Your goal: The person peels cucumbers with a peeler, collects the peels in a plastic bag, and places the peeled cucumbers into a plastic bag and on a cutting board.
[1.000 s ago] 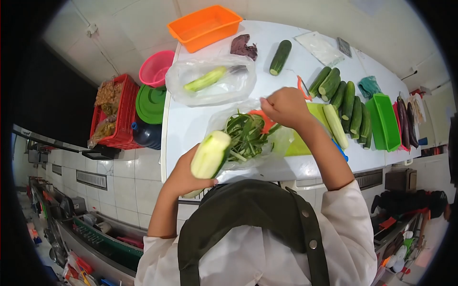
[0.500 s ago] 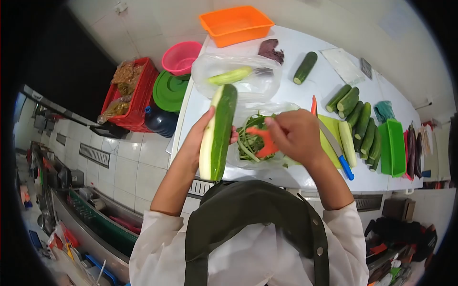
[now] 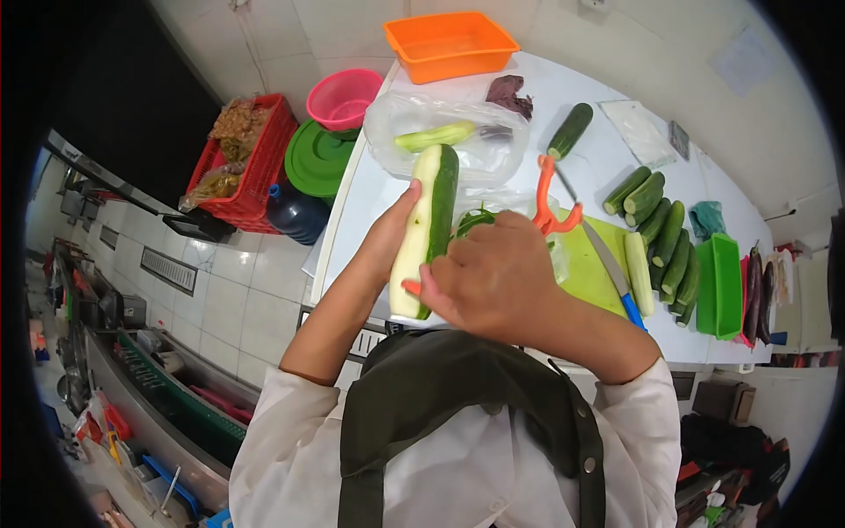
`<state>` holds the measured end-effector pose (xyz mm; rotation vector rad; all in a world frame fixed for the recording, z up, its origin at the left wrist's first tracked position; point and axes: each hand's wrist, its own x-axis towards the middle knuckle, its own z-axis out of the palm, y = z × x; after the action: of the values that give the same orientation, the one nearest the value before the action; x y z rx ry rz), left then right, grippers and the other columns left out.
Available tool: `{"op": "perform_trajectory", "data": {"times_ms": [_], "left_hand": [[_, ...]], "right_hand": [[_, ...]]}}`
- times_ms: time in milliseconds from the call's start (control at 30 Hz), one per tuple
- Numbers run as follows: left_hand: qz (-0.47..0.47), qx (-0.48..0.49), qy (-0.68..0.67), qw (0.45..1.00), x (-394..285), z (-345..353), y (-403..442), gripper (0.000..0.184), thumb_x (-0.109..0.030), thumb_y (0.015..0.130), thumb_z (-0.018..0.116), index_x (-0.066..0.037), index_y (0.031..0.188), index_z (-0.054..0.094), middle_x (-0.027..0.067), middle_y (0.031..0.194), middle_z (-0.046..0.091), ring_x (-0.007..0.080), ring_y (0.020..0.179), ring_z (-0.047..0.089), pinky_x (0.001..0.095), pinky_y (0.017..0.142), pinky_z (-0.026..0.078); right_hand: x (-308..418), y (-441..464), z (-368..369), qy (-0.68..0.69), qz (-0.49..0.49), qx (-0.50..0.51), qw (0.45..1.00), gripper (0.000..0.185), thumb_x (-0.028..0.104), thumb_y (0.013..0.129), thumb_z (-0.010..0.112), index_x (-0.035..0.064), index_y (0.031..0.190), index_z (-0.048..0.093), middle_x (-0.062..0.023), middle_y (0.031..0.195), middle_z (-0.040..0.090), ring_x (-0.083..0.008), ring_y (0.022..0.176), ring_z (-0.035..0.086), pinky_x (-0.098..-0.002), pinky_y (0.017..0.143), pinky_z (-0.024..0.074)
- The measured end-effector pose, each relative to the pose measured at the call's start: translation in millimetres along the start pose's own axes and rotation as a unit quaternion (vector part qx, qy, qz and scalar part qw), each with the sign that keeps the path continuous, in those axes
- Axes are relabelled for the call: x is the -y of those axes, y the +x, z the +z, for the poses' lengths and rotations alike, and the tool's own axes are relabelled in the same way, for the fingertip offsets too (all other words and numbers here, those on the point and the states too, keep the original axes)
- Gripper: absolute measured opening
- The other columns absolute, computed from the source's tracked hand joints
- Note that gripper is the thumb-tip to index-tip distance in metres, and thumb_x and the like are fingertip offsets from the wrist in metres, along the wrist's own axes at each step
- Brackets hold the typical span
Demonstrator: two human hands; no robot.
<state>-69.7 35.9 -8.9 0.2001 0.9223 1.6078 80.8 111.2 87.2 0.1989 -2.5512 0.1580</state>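
My left hand (image 3: 393, 231) is wrapped round a large, partly peeled cucumber (image 3: 421, 224), pale on its left side and dark green on its right. It is held upright above the near edge of the table. Closed round an orange Y-shaped peeler (image 3: 546, 220), my right hand (image 3: 493, 277) is beside the cucumber's lower end. The peeler's head points away to the upper right, and a bit of orange shows by my thumb. Behind my hands, green peelings (image 3: 473, 220) in a clear plastic bag are mostly hidden.
On the white table (image 3: 563, 84) are a yellow-green cutting board (image 3: 585, 273), a blue-handled knife (image 3: 616, 273), several unpeeled cucumbers (image 3: 673, 251), a peeled one (image 3: 637, 264), a green basket (image 3: 719, 286) and an orange tub (image 3: 451, 46). A red crate (image 3: 282, 145) stands left.
My right hand has moved left and closer to the cucumber, and the peeler's head now points to the upper right. The cucumber has shifted slightly right and shows more of its pale side.
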Motion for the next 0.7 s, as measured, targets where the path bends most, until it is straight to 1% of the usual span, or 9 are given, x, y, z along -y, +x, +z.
{"op": "perform_trajectory", "data": {"times_ms": [67,167,267,367,467,567,667,700], "left_hand": [[-0.009,-0.036,-0.025,0.999,-1,15,-6,0.048,-0.049,0.098,0.042,-0.007,0.120,0.052,0.0125,0.093,0.061,0.0209,0.082,0.063,0.0326,0.072,0.054],[-0.014,0.008,-0.038,0.999,4,5,-4,0.047,-0.048,0.099,0.041,-0.008,0.120,0.052,0.0124,0.091,0.061,0.0207,0.078,0.063,0.0325,0.071,0.053],[0.005,-0.001,0.005,1.000,0,4,-6,0.047,-0.048,0.099,0.040,-0.008,0.120,0.052,0.0119,0.091,0.061,0.0201,0.078,0.062,0.0327,0.070,0.053],[0.010,-0.014,0.000,1.000,-2,7,-7,0.047,-0.049,0.099,0.040,-0.008,0.120,0.052,0.0120,0.090,0.061,0.0196,0.076,0.062,0.0325,0.068,0.053],[0.009,-0.007,-0.006,1.000,-2,6,-8,0.048,-0.049,0.099,0.040,-0.008,0.119,0.052,0.0120,0.089,0.061,0.0197,0.076,0.062,0.0321,0.067,0.053],[0.007,-0.022,-0.002,1.000,-3,5,-11,0.048,-0.049,0.098,0.040,-0.007,0.118,0.052,0.0126,0.089,0.061,0.0197,0.077,0.062,0.0316,0.068,0.053],[0.003,0.017,-0.023,1.000,-3,-2,-8,0.047,-0.047,0.099,0.041,-0.006,0.121,0.051,0.0120,0.091,0.062,0.0197,0.081,0.063,0.0310,0.071,0.053],[0.003,0.006,-0.025,1.000,-2,-1,-8,0.048,-0.047,0.099,0.042,-0.006,0.121,0.052,0.0117,0.092,0.062,0.0197,0.082,0.063,0.0307,0.072,0.053]], "right_hand": [[-6,3,-4,-0.014,0.010,0.018,1.000,0.026,0.024,0.074,0.067,0.0132,0.053,0.056,-0.0019,0.046,0.048,-0.0186,0.044,0.049,-0.0350,0.048,0.0313],[3,3,-11,0.004,-0.012,-0.003,1.000,0.025,0.023,0.073,0.069,0.0136,0.053,0.057,-0.0003,0.046,0.047,-0.0173,0.045,0.049,-0.0341,0.048,0.0317],[9,3,-4,0.017,-0.032,-0.034,0.999,0.030,0.017,0.066,0.072,0.0140,0.050,0.047,0.0014,0.047,0.040,-0.0158,0.042,0.044,-0.0325,0.046,0.0283],[8,3,0,0.022,-0.025,-0.023,0.999,0.030,0.017,0.066,0.072,0.0140,0.050,0.047,0.0016,0.047,0.041,-0.0155,0.042,0.043,-0.0323,0.045,0.0281],[10,4,2,0.022,-0.032,-0.041,0.998,0.029,0.016,0.066,0.072,0.0142,0.050,0.047,0.0016,0.047,0.041,-0.0155,0.041,0.043,-0.0325,0.045,0.0281],[10,6,3,0.018,-0.032,-0.054,0.998,0.029,0.017,0.066,0.072,0.0142,0.050,0.048,0.0011,0.047,0.040,-0.0159,0.041,0.043,-0.0328,0.045,0.0283],[7,6,4,0.029,-0.020,-0.017,0.999,0.028,0.017,0.067,0.071,0.0132,0.049,0.050,0.0008,0.046,0.043,-0.0172,0.041,0.044,-0.0333,0.045,0.0289],[6,7,5,0.043,-0.016,0.003,0.999,0.028,0.017,0.068,0.070,0.0132,0.048,0.050,0.0006,0.046,0.044,-0.0177,0.041,0.045,-0.0336,0.045,0.0292]]}}
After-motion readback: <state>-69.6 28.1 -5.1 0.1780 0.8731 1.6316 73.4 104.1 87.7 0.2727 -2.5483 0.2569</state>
